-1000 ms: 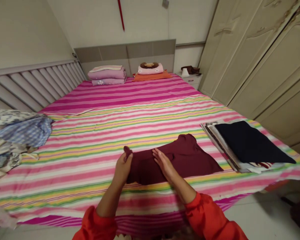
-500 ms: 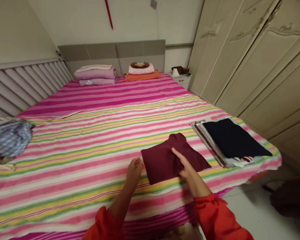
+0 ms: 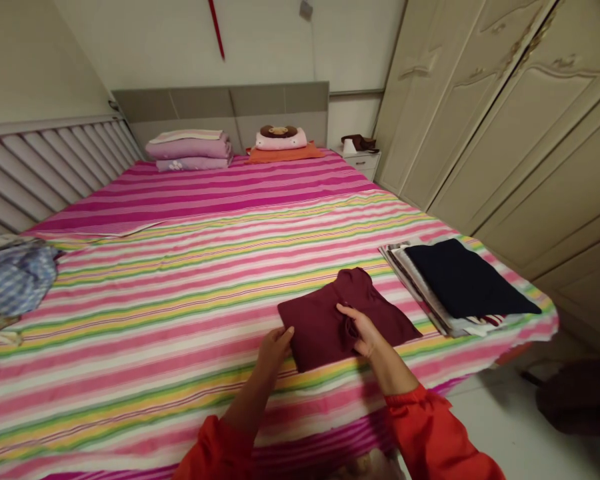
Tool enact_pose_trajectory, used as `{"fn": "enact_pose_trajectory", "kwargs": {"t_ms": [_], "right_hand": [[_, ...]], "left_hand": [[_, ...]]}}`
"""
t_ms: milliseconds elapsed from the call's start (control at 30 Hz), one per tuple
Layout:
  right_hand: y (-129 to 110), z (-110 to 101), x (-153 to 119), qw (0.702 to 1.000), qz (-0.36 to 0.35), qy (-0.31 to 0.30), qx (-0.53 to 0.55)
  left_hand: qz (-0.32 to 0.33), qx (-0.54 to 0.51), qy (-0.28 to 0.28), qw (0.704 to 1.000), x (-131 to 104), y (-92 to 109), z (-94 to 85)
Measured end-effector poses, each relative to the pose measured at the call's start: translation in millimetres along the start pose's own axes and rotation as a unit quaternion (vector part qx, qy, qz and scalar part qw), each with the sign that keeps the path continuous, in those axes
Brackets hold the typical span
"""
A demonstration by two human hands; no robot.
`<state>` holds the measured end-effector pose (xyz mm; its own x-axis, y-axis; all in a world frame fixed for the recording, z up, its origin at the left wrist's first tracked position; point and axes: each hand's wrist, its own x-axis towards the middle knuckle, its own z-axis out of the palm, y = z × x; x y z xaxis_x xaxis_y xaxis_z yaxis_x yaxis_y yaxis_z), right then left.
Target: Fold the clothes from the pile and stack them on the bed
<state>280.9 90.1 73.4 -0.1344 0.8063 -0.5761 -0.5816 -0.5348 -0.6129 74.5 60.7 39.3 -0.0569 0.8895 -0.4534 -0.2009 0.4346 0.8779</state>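
Note:
A folded maroon garment (image 3: 315, 327) lies on the striped bedspread in front of me. My left hand (image 3: 276, 348) pinches its left edge, the thumb on top and the other fingers partly hidden. My right hand (image 3: 364, 332) is closed on a gathered fold near the middle of the cloth. Whether the garment is a shirt or something else, I cannot tell. To its right sits a stack of folded clothes with a dark navy piece (image 3: 467, 277) on top; neither hand touches that stack.
Rumpled clothes, one a blue checked piece (image 3: 17, 277), lie at the bed's left edge. Folded lilac bedding (image 3: 190, 148) and a pink pillow (image 3: 280, 141) rest by the headboard (image 3: 200, 110). Wardrobe doors (image 3: 520, 113) line the right side, beyond a small nightstand (image 3: 363, 162).
My left hand has come from just beside the garment onto its left edge and taken hold. My right hand has drawn slightly left, bunching the cloth under its fingers.

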Motion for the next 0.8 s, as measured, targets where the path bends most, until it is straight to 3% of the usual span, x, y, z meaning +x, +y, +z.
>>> {"fn": "enact_pose_trajectory", "kwargs": {"t_ms": [100,200,300,400,467,533,633,733,800], "right_hand": [[11.5,5.2,-3.8,1.0,-0.003,-0.015,0.016],[27.6,28.8,-13.8,0.997,-0.067,-0.047,0.012],[49.0,62.2,-23.7,0.985,-0.096,-0.121,-0.072],[72.1,85.3,-29.1,0.938,-0.104,-0.252,-0.213],[83.5,85.8,-28.0,0.904,-0.142,-0.28,-0.289],[87.2,71.7,-22.0,0.886,-0.222,-0.222,-0.342],[74.0,26.8,-8.2,0.831,-0.373,-0.049,-0.411],[42.6,-33.3,0.4,0.712,-0.493,0.139,-0.481],[20.0,-72.1,1.6,0.639,-0.515,0.243,-0.517]], "left_hand": [[0.0,-0.054,0.019,0.998,-8.5,-3.2,-6.2],[0.005,-0.128,0.04,0.991,-19.0,-1.6,-19.5],[-0.029,-0.212,-0.017,0.977,-30.7,8.8,-40.1],[-0.05,-0.272,-0.071,0.958,-44.6,22.0,-62.4],[-0.065,-0.291,-0.033,0.954,-53.8,27.8,-74.5],[-0.095,-0.289,0.048,0.952,-60.1,29.3,-83.6],[-0.115,-0.229,0.119,0.959,-60.1,24.4,-94.2],[-0.064,-0.064,0.156,0.984,-51.0,15.5,-104.0],[-0.01,0.072,0.203,0.977,-44.3,11.2,-110.0]]}}
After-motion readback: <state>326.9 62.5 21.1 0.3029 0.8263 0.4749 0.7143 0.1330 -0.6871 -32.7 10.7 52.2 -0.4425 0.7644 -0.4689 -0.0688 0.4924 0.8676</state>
